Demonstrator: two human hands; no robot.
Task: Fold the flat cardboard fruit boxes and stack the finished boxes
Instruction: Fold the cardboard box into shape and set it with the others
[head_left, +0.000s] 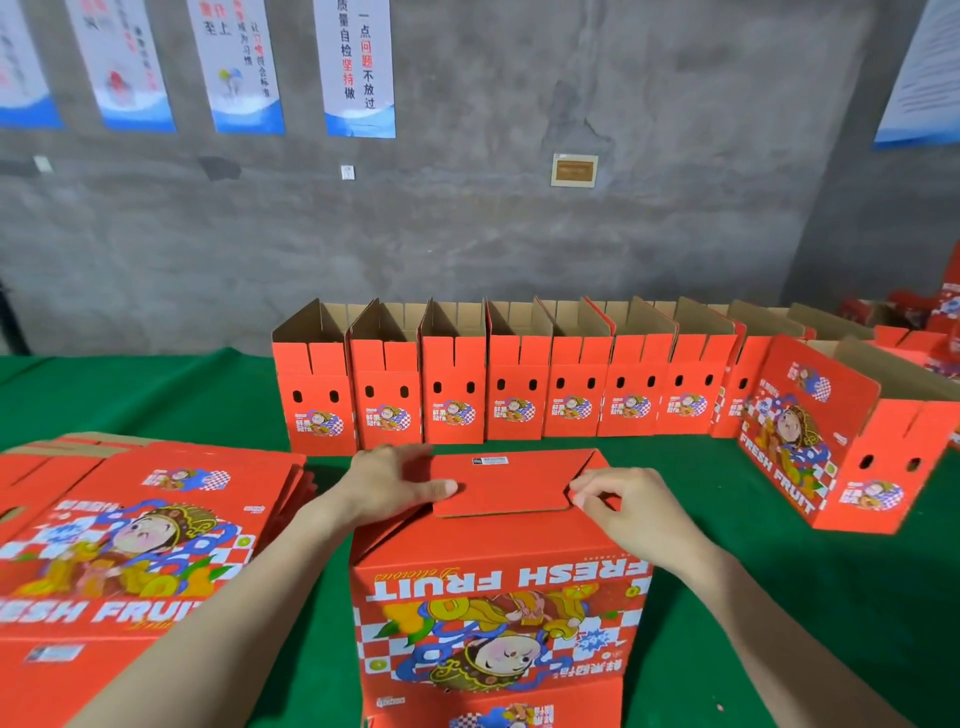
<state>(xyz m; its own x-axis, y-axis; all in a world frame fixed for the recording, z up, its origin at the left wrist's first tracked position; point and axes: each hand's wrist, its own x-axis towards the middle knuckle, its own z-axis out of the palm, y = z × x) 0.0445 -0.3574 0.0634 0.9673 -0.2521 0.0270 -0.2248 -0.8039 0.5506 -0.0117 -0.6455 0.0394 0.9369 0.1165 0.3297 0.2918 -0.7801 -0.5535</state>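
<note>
On the green table (779, 571) the near box (498, 597) stands upside down, left hand (400, 483) pressed flat on its top flap (511, 483), right hand (618, 506) pinching the flap's corner; behind, a row of open boxes (467, 400) shows brown insides.

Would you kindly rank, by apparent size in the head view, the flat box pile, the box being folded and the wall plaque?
1. The flat box pile and the box being folded: alike, both close and cut by the frame edge, so unranked.
2. The wall plaque: far smaller, though farther away.
</note>
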